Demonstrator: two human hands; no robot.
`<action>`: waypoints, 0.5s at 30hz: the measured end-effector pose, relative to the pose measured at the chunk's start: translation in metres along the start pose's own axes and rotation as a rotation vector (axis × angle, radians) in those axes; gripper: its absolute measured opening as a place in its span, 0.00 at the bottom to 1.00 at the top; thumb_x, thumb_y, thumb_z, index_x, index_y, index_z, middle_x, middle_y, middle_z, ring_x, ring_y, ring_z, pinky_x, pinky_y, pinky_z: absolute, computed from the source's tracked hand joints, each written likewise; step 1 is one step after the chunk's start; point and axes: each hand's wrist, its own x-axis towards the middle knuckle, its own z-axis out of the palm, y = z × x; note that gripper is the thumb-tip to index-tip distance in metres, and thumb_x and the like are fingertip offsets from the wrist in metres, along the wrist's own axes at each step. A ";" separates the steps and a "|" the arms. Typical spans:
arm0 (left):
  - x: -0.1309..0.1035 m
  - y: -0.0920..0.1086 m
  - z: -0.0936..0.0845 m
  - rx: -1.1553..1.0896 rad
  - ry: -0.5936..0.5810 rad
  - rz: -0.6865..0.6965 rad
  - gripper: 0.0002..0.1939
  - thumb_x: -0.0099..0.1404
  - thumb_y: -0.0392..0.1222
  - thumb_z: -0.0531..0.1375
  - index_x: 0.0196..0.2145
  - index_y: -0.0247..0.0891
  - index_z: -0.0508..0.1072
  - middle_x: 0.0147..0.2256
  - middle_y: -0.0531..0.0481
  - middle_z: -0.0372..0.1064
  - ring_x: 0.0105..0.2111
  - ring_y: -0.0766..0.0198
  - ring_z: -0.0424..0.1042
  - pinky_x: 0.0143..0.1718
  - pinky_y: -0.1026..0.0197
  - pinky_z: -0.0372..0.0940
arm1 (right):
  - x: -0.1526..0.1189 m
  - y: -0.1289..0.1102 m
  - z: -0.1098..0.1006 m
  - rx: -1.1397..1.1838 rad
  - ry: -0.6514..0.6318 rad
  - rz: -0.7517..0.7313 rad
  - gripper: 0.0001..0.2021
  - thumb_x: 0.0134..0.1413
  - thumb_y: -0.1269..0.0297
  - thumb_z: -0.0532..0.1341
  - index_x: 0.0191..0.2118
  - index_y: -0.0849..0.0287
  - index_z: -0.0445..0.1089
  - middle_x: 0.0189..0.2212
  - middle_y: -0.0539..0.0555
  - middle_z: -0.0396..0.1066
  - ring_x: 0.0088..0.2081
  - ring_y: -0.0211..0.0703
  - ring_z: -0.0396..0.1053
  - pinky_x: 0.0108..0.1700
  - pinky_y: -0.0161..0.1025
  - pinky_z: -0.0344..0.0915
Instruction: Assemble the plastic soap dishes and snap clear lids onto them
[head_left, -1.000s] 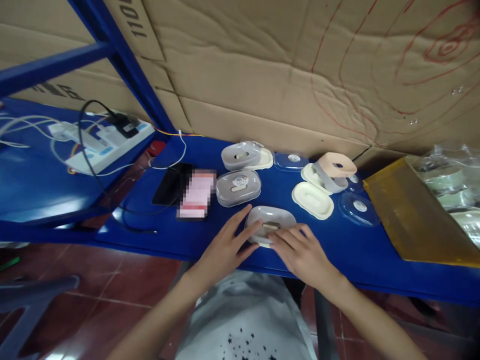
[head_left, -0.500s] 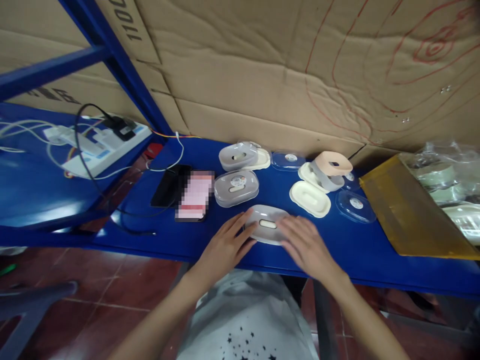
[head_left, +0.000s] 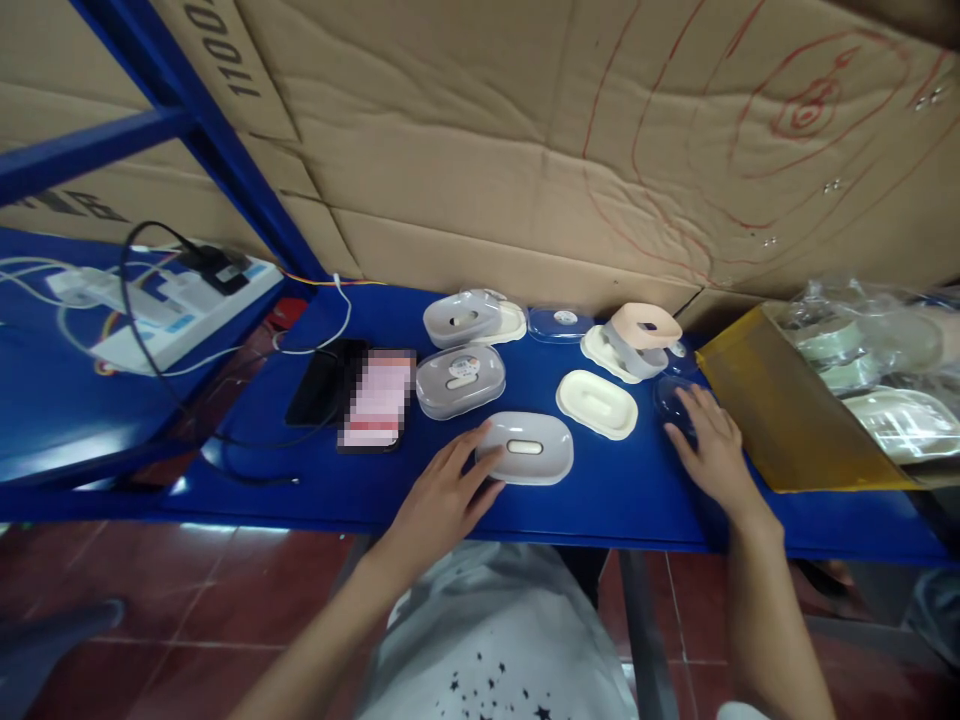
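An oval light-grey box [head_left: 556, 448] with a cream strip showing in its central slot lies near the table's front edge. My left hand [head_left: 450, 480] rests at its left end, fingers spread and fingertips touching the rim. Farther right, my right hand [head_left: 709, 445] reaches over a clear plastic lid [head_left: 667, 397], fingers apart; the hand covers part of the lid, and whether it presses on it I cannot tell. Between the hands lies a cream oval base [head_left: 598, 404].
Behind stand a grey box under a clear lid [head_left: 460, 382], another grey box [head_left: 451, 320], a clear lid [head_left: 559, 324] and a peach ring [head_left: 646, 326] on stacked parts. A phone [head_left: 377, 400] lies left. A carton [head_left: 784, 420] of bagged parts stands right; a power strip [head_left: 187, 315], far left.
My right hand has left the grey box and moved right to the clear lid. My left hand stays at the box's left end. The camera view has shifted slightly.
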 end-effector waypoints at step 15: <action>-0.005 0.002 -0.004 -0.171 -0.120 0.040 0.32 0.80 0.47 0.60 0.75 0.48 0.53 0.69 0.39 0.65 0.66 0.48 0.70 0.64 0.39 0.72 | -0.074 -0.091 -0.030 0.442 -0.032 -0.061 0.30 0.68 0.50 0.66 0.71 0.46 0.62 0.73 0.62 0.58 0.72 0.65 0.61 0.66 0.63 0.68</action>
